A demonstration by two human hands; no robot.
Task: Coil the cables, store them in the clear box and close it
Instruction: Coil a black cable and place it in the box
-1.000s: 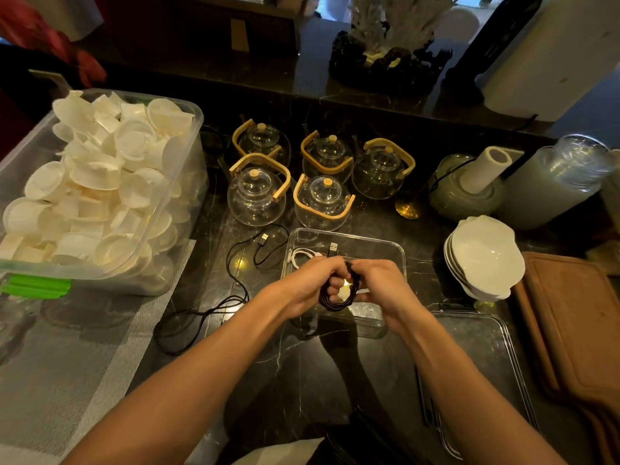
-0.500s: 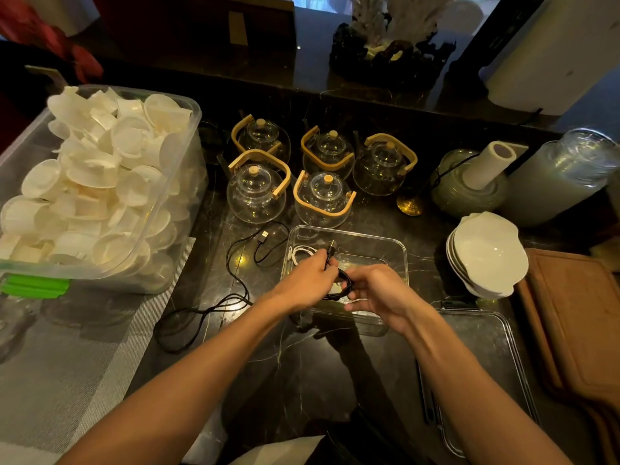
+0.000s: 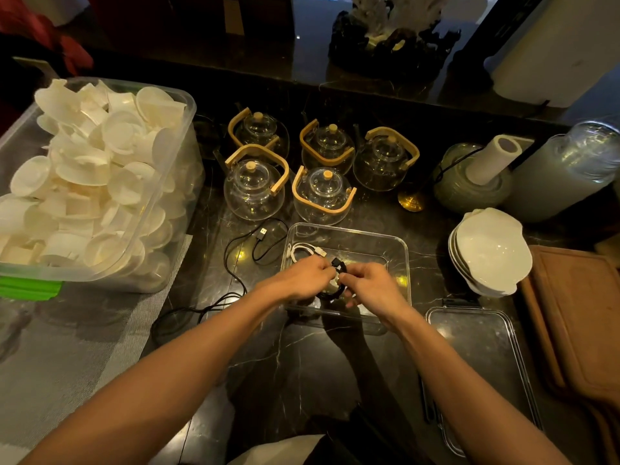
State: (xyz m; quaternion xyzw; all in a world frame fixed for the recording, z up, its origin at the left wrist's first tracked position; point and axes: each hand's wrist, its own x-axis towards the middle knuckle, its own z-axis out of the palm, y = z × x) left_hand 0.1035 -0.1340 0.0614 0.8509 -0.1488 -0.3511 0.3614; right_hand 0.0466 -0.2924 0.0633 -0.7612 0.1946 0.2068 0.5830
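A clear box [image 3: 372,237] stands open on the dark marble counter in the middle. Over its near half, my left hand [image 3: 302,276] and my right hand [image 3: 365,283] both grip a coiled black cable [image 3: 337,290], its plug end sticking up between my fingers. A coiled white cable [image 3: 303,251] lies inside the box at its far left corner. Another black cable [image 3: 235,260] lies loose on the counter left of the box, its USB plug near the teapots. The box's clear lid [image 3: 476,344] lies flat to the right of the box.
Several glass teapots [image 3: 322,193] with wooden handles stand just behind the box. A large plastic bin of white cups [image 3: 90,182] fills the left. Stacked white bowls [image 3: 489,250], a wooden board [image 3: 577,323], a paper roll [image 3: 493,159] and a stack of clear lids are at the right.
Both hands with the black coil have moved forward from the box's near edge to above its inside. The plug end now sticks up between my fingers.
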